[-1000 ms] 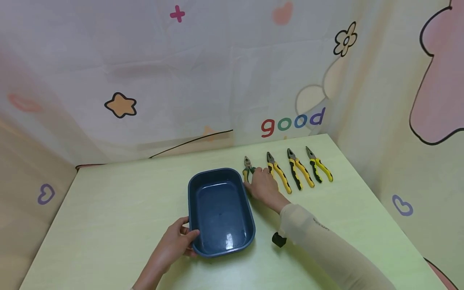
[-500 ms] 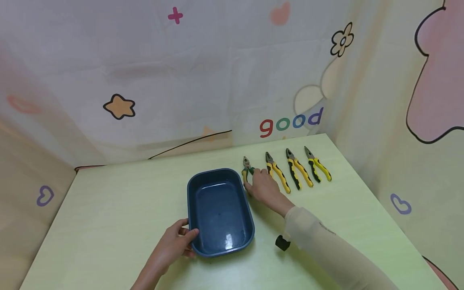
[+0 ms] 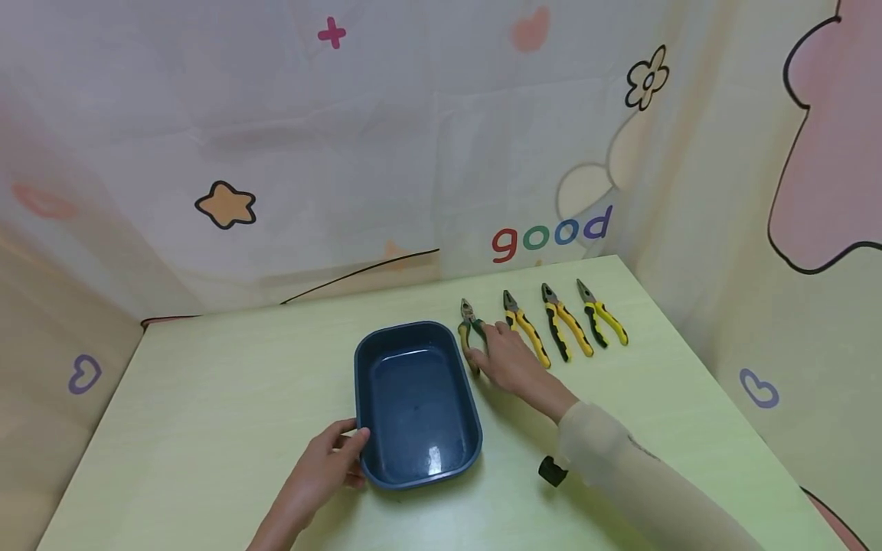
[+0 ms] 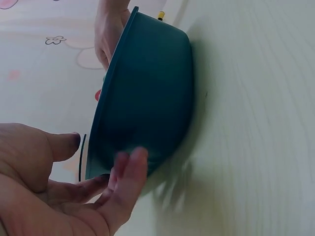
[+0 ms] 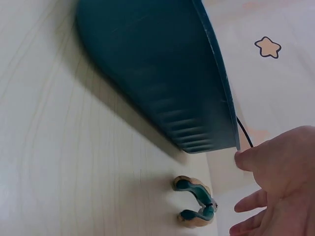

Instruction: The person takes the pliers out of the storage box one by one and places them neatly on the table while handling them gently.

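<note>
A dark blue plastic tray (image 3: 416,413) sits on the table. My left hand (image 3: 324,467) is at its near left corner; in the left wrist view that hand's thumb stands apart from the tray's rim, with loosely bent fingers by the outer wall. Just right of the tray lies a small pair of pliers (image 3: 465,338) with green and tan handles, spread apart. Over its handles hovers my right hand (image 3: 510,360). The right wrist view has these pliers (image 5: 197,191) on the table, apart from the relaxed fingers, while the thumb is close to the tray's rim.
To the right, three more pliers lie in a row: yellow-black pliers (image 3: 534,337) partly behind my hand, similar yellow-black pliers (image 3: 576,330), and lime-black pliers (image 3: 612,320). A patterned curtain (image 3: 344,168) hangs behind the table (image 3: 241,413).
My left thumb has drawn back from inside the tray to its rim. My right hand and forearm have shifted slightly right, uncovering more of the green-handled pliers. The tray stays put.
</note>
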The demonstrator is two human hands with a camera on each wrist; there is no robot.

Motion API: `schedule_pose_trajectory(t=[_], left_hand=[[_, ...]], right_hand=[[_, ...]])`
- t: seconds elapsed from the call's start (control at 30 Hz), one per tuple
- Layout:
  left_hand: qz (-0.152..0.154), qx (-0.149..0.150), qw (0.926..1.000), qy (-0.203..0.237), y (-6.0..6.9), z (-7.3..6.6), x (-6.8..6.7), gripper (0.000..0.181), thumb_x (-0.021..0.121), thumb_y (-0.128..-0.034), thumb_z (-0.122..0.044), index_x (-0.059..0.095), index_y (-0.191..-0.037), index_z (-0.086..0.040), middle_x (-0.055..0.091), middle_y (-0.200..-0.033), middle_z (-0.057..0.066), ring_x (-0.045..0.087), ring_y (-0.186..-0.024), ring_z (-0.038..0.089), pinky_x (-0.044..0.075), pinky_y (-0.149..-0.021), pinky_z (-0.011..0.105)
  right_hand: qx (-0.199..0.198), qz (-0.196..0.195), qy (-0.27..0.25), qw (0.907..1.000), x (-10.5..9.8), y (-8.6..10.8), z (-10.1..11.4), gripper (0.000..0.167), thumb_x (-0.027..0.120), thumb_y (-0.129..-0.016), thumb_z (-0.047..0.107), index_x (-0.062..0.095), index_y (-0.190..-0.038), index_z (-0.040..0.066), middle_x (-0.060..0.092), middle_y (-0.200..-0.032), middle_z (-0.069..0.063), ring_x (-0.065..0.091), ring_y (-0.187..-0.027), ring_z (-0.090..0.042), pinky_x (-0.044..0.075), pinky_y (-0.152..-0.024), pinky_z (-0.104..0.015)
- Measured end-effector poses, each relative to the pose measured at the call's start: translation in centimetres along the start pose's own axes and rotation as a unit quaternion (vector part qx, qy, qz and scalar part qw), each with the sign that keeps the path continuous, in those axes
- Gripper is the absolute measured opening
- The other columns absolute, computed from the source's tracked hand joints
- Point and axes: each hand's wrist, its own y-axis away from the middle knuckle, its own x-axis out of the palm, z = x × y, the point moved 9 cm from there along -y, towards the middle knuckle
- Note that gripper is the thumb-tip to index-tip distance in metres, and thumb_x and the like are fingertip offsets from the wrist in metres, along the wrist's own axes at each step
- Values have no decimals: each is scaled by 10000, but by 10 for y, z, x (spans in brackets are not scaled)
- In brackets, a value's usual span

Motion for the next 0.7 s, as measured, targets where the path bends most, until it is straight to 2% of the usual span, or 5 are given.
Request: schedule_pose_trajectory(t=[0.2,0.33,0.47,0.7], left_hand=[[-349,363,9962,-718,1,-4,-21,535,577,-1074,-308,495,-1466,46,655,-1142,138,652,-920,237,583,-852,397],[-570,604,9886,-1259,6,-9,-35,572,567,-1075,-373,494,-1477,27,642,-1257,145,619,-1131,308,519,-975,481],[-687,742,9825,-1565,11,-14,-45,599,559,-1076,-386,468,-1499,28,564,-1419,230,518,-1334,402,450,-1076,572],[-843,597,9740,-2017,15,-12,-60,627,526,-1087,-399,385,-1564,-16,380,-1585,242,499,-1317,528,420,-1093,618]], right_hand=[[-378,-22,-8,9993,-5,7,-1,640,508,-1089,393,445,-1484,-107,360,-1555,-349,344,-1456,-488,310,-1196,-586],[-625,-55,138,9979,-7,11,-1,675,472,-1098,423,426,-1488,-126,325,-1576,-350,283,-1492,-475,263,-1221,-576],[-798,-107,160,9966,-11,17,-1,700,464,-1095,449,423,-1489,-129,299,-1586,-354,268,-1497,-478,251,-1227,-570],[-953,-20,315,9949,-13,26,-1,735,474,-1083,484,381,-1537,-86,227,-1629,-326,199,-1521,-479,220,-1232,-585]])
